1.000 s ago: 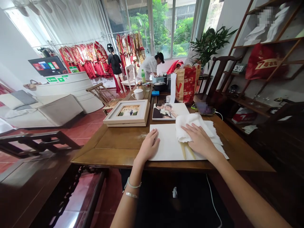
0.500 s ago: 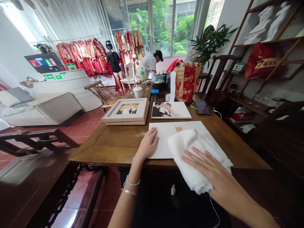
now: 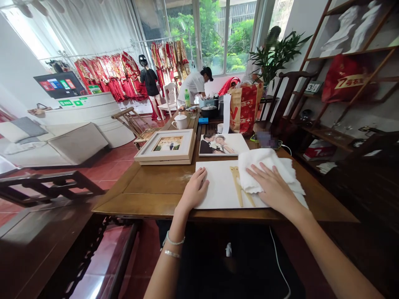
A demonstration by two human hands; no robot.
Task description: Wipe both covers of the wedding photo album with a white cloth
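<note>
A white board (image 3: 220, 189) with a gold design lies flat near the front edge of the wooden table (image 3: 156, 187). My left hand (image 3: 193, 191) rests on the board's left edge, fingers loosely curled, holding it down. My right hand (image 3: 274, 187) lies flat, fingers spread, pressing a white cloth (image 3: 264, 166) onto the board's right part. The cloth covers the upper right of the gold design.
A framed photo (image 3: 168, 145) sits on the table at left, a photo print (image 3: 222, 144) beside it, a phone (image 3: 268, 141) to the right. Farther back are a white mug (image 3: 181, 121) and a red bag (image 3: 246, 106). People stand by red garments beyond.
My right hand pulled the cloth toward the front edge of the board, then pushed it back up to the board's far right. My left hand stayed put.
</note>
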